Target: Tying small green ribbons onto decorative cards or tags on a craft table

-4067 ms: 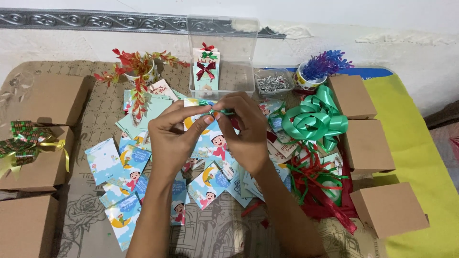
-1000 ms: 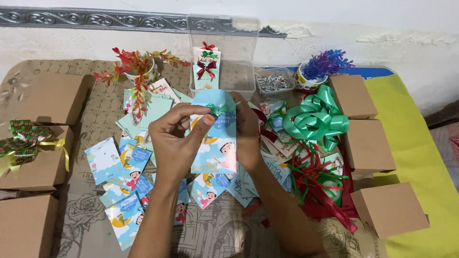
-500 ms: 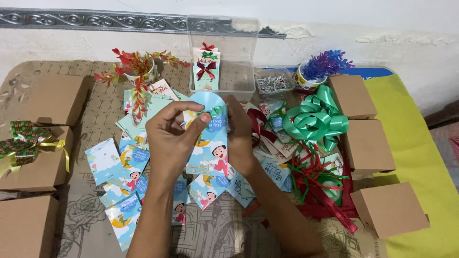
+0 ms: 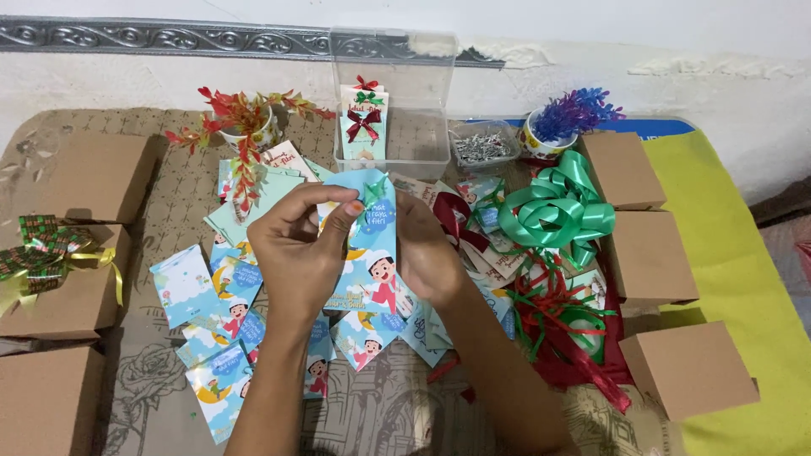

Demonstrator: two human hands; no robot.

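Two hands are raised at the centre of the frame, and one blue cartoon-printed card is held upright between them, above the loose cards on the worktop. The left hand is closed on the card's left edge, its thumb pressed flat against the printed face near the top; this grip appears to steady the card. The right hand is wrapped behind the right edge, palm away from the camera. Its fingers are closed about the card, though how firmly cannot be told, the fingertips being hidden. A small green ribbon bow sits at the card's top edge, just above the left thumb; whether it is fixed there cannot be told.

A scatter of similar cards lies flat below and to the left of the hands, overlapping, faces up. A clear plastic box stands at upper centre, holding upright cards that already carry red and green bows. Just right of it stands a small clear tub of silver bits, too small to identify. A large green ribbon loop and tangled red ribbon lie right of centre. Plain brown cardboard boxes line both sides of the frame; one at mid left bears a patterned bow. Two small pots of artificial plants, red and purple, stand along the upper edge.
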